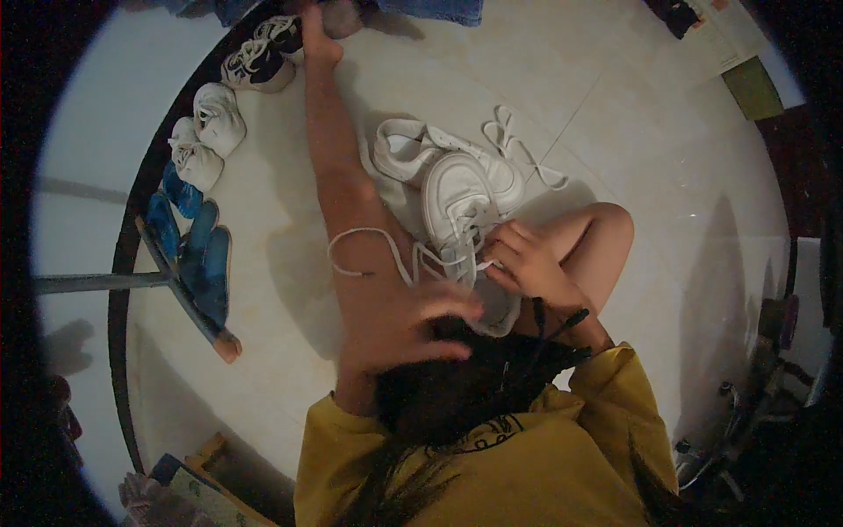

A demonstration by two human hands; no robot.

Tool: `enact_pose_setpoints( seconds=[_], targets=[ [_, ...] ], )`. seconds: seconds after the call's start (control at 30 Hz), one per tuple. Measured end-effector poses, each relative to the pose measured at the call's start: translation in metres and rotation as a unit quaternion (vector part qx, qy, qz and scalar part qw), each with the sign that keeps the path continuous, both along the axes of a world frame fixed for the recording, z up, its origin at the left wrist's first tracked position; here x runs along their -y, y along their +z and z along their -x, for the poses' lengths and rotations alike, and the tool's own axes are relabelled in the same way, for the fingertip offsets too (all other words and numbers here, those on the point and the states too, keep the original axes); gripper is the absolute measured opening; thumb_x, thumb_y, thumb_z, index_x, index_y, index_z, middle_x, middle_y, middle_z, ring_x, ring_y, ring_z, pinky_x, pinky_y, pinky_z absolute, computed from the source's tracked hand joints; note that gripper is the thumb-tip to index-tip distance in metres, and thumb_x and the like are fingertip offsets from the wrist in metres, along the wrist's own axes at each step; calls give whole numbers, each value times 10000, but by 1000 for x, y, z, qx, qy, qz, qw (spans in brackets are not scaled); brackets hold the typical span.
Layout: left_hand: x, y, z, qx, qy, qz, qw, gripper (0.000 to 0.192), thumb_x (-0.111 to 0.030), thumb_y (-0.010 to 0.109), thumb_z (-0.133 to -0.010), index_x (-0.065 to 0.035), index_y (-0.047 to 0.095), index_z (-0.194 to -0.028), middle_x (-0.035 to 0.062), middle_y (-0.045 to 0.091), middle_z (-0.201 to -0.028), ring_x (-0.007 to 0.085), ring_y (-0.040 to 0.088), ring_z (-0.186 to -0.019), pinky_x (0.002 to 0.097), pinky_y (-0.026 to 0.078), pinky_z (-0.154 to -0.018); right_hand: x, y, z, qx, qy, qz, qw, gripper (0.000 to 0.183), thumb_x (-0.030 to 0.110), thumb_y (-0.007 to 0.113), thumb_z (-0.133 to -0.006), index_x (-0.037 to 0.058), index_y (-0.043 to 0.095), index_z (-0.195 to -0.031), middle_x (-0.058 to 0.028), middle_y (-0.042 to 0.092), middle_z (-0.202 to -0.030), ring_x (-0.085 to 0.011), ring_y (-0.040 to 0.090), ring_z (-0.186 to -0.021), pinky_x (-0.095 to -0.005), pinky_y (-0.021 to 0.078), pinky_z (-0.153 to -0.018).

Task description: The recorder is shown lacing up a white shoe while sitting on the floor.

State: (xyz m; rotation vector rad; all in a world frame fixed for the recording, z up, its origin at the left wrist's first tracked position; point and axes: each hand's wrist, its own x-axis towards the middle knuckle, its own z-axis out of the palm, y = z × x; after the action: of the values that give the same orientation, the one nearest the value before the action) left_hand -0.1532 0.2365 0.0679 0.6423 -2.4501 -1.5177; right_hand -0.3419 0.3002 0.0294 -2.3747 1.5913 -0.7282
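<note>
A white lace-up sneaker point(458, 197) rests in my lap, its toe pointing away from me and its opening point(497, 306) towards me. My right hand point(523, 257) is at the shoe's right side, its fingers closed on a white shoelace point(487, 265) by the eyelets. On the left, my left hand point(421, 329) is blurred, with thumb and fingers apart beside the opening; nothing shows between them. One loose lace end point(359, 230) curls over my left thigh. Behind lies a second white sneaker point(408, 148) on its side, partly covered by the first.
Another white lace point(520, 145) trails on the tiled floor. Along the left wall stand dark sneakers point(257, 64), white shoes point(217, 118) and blue slippers point(211, 263), the slippers partly behind a metal stand leg point(188, 306). Cables point(724, 421) lie at lower right.
</note>
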Motion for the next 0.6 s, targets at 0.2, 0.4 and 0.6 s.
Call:
enact_pose_setpoints(
  seconds=[0.2, 0.4, 0.6],
  targets=[
    [10, -50, 36, -159, -19, 85, 983, 377, -235, 637, -550, -50, 473, -835, 54, 417, -963, 242, 392, -929, 335, 331, -770, -12, -28, 0, 434, -146, -120, 881, 72, 106, 468, -729, 37, 447, -732, -83, 487, -766, -221, 487, -693, -303, 399, -631],
    [8, -49, 36, -125, 15, 114, 986, 334, -216, 641, -520, -63, 465, -760, 53, 423, -903, 227, 429, -836, 305, 368, -692, -5, -16, 0, 847, -264, -177, 426, 141, 181, 416, -757, 49, 463, -746, -48, 493, -625, -180, 480, -577, -261, 400, -568],
    [8, -46, 33, -102, 19, 103, 989, 287, -166, 626, -523, -63, 451, -726, 53, 420, -870, 208, 442, -798, 285, 393, -628, -7, -11, 13, 664, -8, -130, 737, 188, 145, 461, -705, 79, 455, -882, -78, 530, -750, -182, 511, -633, -264, 421, -580]
  ],
)
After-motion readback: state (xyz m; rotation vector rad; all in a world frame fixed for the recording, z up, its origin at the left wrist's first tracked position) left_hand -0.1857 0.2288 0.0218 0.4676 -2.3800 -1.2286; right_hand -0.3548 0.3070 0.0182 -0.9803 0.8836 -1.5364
